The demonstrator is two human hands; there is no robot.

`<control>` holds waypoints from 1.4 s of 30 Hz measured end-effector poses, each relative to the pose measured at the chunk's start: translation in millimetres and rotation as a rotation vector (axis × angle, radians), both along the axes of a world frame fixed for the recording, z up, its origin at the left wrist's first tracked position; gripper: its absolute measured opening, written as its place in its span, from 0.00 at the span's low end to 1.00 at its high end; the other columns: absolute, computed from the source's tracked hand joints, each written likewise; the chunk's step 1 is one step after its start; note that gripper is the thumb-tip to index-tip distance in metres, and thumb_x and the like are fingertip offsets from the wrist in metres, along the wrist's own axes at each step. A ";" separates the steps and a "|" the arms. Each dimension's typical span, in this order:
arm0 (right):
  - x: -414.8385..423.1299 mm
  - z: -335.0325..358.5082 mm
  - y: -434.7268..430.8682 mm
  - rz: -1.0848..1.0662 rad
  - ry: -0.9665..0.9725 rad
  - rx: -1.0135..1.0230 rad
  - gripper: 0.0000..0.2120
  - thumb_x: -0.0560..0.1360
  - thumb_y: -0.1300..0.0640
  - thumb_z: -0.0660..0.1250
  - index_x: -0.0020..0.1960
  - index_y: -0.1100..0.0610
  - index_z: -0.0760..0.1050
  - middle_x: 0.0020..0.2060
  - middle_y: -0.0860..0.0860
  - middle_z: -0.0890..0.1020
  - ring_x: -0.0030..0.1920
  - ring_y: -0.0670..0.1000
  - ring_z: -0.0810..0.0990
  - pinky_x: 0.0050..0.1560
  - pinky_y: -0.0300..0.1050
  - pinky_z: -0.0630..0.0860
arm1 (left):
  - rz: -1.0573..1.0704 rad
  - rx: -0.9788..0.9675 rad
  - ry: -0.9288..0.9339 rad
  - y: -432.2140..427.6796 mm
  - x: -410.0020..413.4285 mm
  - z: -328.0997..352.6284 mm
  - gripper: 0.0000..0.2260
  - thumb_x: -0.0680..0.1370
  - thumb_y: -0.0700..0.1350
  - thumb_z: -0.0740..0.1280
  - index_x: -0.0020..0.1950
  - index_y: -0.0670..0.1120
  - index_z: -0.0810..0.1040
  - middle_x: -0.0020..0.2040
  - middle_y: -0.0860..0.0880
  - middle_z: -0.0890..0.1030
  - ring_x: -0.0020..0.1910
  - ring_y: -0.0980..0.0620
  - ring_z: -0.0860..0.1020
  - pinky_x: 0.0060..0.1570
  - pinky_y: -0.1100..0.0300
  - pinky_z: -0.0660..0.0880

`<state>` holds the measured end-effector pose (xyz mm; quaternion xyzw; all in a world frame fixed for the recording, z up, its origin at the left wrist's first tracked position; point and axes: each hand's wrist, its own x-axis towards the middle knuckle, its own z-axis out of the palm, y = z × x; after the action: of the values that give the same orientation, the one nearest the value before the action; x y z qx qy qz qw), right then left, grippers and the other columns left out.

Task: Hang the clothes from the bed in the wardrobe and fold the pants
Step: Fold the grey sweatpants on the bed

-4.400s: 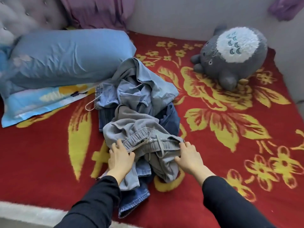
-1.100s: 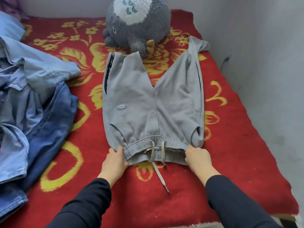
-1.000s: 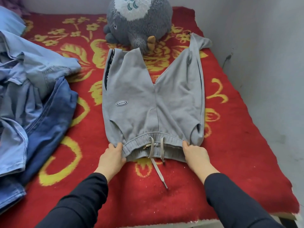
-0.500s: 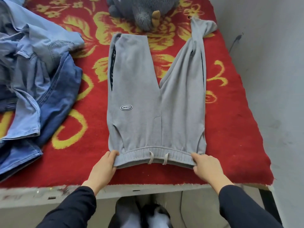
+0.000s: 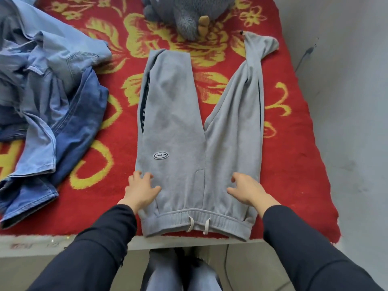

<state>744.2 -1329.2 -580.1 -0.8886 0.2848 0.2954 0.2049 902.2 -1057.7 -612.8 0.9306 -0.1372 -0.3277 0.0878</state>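
Grey sweatpants [image 5: 184, 131] lie spread flat on the red flowered bed cover [image 5: 294, 164], waistband at the near edge, legs pointing away in a V. My left hand [image 5: 141, 191] rests flat on the left hip of the pants with fingers spread. Over the right hip my right hand [image 5: 247, 190] lies palm down with its fingers loosely spread. Neither hand grips the cloth. A heap of blue denim clothes [image 5: 48, 106] lies to the left on the bed.
A grey plush toy [image 5: 189, 13] sits at the far end of the bed, just beyond the pant legs. A grey wall [image 5: 346, 101] runs along the bed's right side. The bed's near edge [image 5: 52, 244] is right in front of my legs.
Both hands let go of the waistband and moved up onto the hips of the pants. The pants now lie flat with the waistband at the bed's edge.
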 end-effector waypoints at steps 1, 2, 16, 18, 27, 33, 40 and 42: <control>15.4 0.2 -1.0 0.010 -0.010 -0.003 0.19 0.76 0.50 0.61 0.63 0.57 0.69 0.61 0.55 0.75 0.57 0.57 0.76 0.50 0.47 0.72 | -0.011 -0.008 -0.014 -11.7 10.1 1.5 0.22 0.76 0.53 0.63 0.68 0.49 0.67 0.71 0.42 0.59 0.70 0.41 0.58 0.65 0.47 0.64; 30.9 -0.9 -1.7 0.017 -0.016 -0.005 0.18 0.77 0.51 0.61 0.63 0.58 0.69 0.61 0.56 0.75 0.57 0.57 0.76 0.51 0.48 0.72 | -0.026 -0.022 -0.026 -23.2 20.7 2.0 0.22 0.76 0.52 0.63 0.69 0.48 0.67 0.72 0.42 0.59 0.70 0.41 0.58 0.65 0.47 0.64; 259.4 -40.4 -34.9 -0.035 -0.288 -0.082 0.13 0.78 0.54 0.59 0.60 0.58 0.67 0.56 0.53 0.72 0.55 0.56 0.72 0.48 0.48 0.70 | 0.098 -0.236 -0.294 -95.5 225.6 -35.2 0.27 0.77 0.47 0.63 0.74 0.46 0.59 0.71 0.41 0.61 0.68 0.39 0.61 0.63 0.44 0.65; 285.5 -48.0 -43.8 -0.063 -0.303 -0.059 0.17 0.77 0.52 0.61 0.63 0.58 0.65 0.59 0.53 0.72 0.57 0.55 0.72 0.53 0.50 0.71 | 0.176 -0.269 -0.252 -105.0 252.2 -41.7 0.28 0.78 0.49 0.62 0.76 0.47 0.57 0.70 0.41 0.62 0.68 0.39 0.61 0.63 0.44 0.65; 383.5 -69.4 -78.5 -0.495 -0.464 0.294 0.36 0.72 0.51 0.68 0.76 0.53 0.57 0.65 0.49 0.73 0.62 0.54 0.76 0.59 0.51 0.74 | 0.490 -0.704 -0.045 -159.1 340.1 -53.8 0.12 0.78 0.50 0.65 0.60 0.57 0.71 0.55 0.55 0.77 0.53 0.54 0.77 0.44 0.59 0.73; 438.5 -54.1 -89.8 -0.898 -0.504 0.689 0.10 0.66 0.59 0.66 0.47 0.56 0.77 0.43 0.52 0.80 0.40 0.52 0.78 0.39 0.45 0.75 | 0.649 -0.788 0.149 -180.4 370.4 -42.0 0.11 0.75 0.53 0.70 0.49 0.47 0.81 0.45 0.50 0.85 0.41 0.52 0.82 0.38 0.59 0.77; 481.4 -9.4 -108.2 -0.945 -0.546 0.830 0.11 0.66 0.60 0.70 0.48 0.62 0.82 0.44 0.59 0.82 0.43 0.57 0.80 0.45 0.51 0.76 | 0.734 -0.879 0.505 -200.1 404.8 15.0 0.11 0.67 0.49 0.72 0.43 0.43 0.81 0.35 0.43 0.80 0.31 0.46 0.77 0.33 0.57 0.73; 492.1 8.4 -111.5 -0.907 -0.603 0.896 0.11 0.63 0.59 0.70 0.45 0.59 0.82 0.47 0.57 0.82 0.49 0.58 0.79 0.53 0.52 0.75 | 0.639 -0.925 0.565 -201.8 413.5 33.4 0.14 0.65 0.47 0.71 0.47 0.42 0.81 0.38 0.41 0.80 0.34 0.45 0.77 0.34 0.57 0.73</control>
<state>1236.3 -1440.7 -571.7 -0.5554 0.4090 0.0107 0.7239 1315.6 -1259.5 -579.4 0.6690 0.0487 -0.4252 0.6077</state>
